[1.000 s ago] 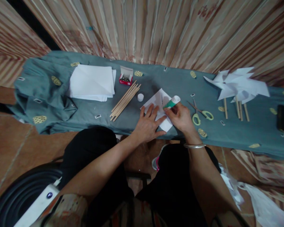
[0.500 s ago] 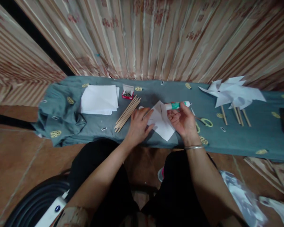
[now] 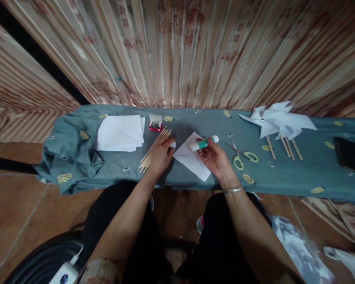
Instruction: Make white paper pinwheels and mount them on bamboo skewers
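Note:
My right hand (image 3: 214,157) is closed round a white and green glue stick (image 3: 203,143), held tilted over a sheet of white paper (image 3: 192,157). The sheet is cut at its corners and lies turned like a diamond. My left hand (image 3: 162,156) has its fingertips closed on a small white cap (image 3: 173,145) at the paper's left corner. Beneath and beside that hand lies a bundle of thin wooden sticks (image 3: 149,157), partly covered by it. Scissors with green handles (image 3: 243,155) lie open to the right of my right hand.
A stack of white paper (image 3: 120,133) lies left, beside a small red box of metal pins (image 3: 155,124). Several paper pinwheels (image 3: 279,120) on sticks lie right, with a black phone (image 3: 349,154) beyond. Curtains (image 3: 177,55) hang behind the cloth-covered table (image 3: 177,182).
My left hand has moved off the paper to the left and closed on the cap. My right hand with the glue stick has shifted left and down, and the view has tilted slightly.

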The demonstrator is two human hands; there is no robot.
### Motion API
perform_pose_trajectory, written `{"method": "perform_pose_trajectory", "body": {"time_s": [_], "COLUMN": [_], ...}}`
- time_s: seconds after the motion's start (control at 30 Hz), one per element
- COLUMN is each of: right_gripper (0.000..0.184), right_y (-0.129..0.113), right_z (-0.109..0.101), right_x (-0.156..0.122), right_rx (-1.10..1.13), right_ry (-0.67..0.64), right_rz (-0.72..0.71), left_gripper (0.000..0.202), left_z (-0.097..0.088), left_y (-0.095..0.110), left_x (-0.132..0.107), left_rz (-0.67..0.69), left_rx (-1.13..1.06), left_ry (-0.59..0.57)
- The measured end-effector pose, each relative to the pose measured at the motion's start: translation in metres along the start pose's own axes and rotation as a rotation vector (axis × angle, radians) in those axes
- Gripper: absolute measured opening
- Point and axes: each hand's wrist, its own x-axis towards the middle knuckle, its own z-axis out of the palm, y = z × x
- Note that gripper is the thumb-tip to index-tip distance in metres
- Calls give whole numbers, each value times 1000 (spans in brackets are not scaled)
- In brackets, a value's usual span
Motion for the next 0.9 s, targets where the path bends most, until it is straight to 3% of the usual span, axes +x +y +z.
{"method": "perform_pose_trajectory", "body": {"time_s": [0.17, 0.3, 0.43, 0.53, 0.9], "right_gripper": [33, 26, 23, 26, 28], "right_y": [1, 1, 2, 2, 6], "right_z": [1, 1, 1, 3, 11], "right_x": [-4, -6, -7, -8, -12], "right_rx": [23, 101, 129, 107, 80], "right_ry": [10, 51, 37, 0, -15], "right_rz": [4, 18, -8, -12, -4], "left_gripper": [19, 21, 28, 31, 30], "left_z": [-4, -8, -15, -20, -22], "left_y": [8, 22, 33, 36, 42], "left_x": [1, -1, -6, -8, -10], "left_rz": [-142, -473, -715, -758, -735], "left_rx": [-249, -882, -1376, -1461, -1445], "left_ry": [55, 132, 33, -14, -22]}}
